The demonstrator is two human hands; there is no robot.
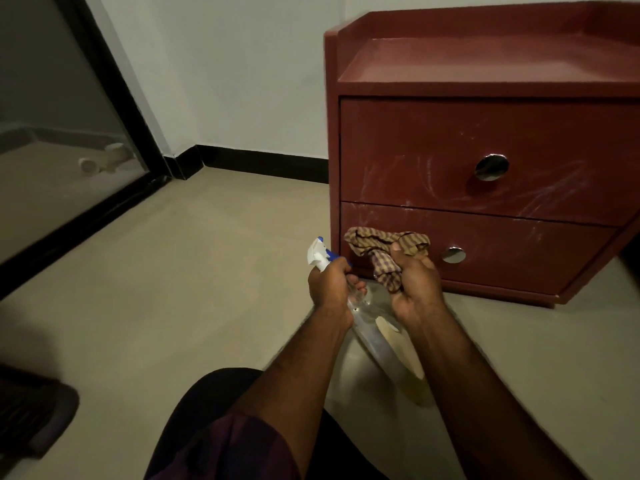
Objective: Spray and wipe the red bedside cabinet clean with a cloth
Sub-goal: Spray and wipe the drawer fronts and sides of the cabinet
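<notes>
The red bedside cabinet (485, 140) stands on the floor at the right, with two drawers, round metal knobs and whitish smears on its fronts. My left hand (329, 285) grips the neck of a clear spray bottle (377, 337) with a white and blue nozzle, pointing up and left. My right hand (415, 289) holds a bunched checked cloth (381, 247) just in front of the lower drawer. The two hands are close together, near the cabinet's lower left corner.
Beige tiled floor (207, 271) spreads to the left. A glass door (62, 161) with a black frame stands at the far left. A black skirting runs along the white wall. My knee in dark cloth is at the bottom. A dark object lies at the lower left.
</notes>
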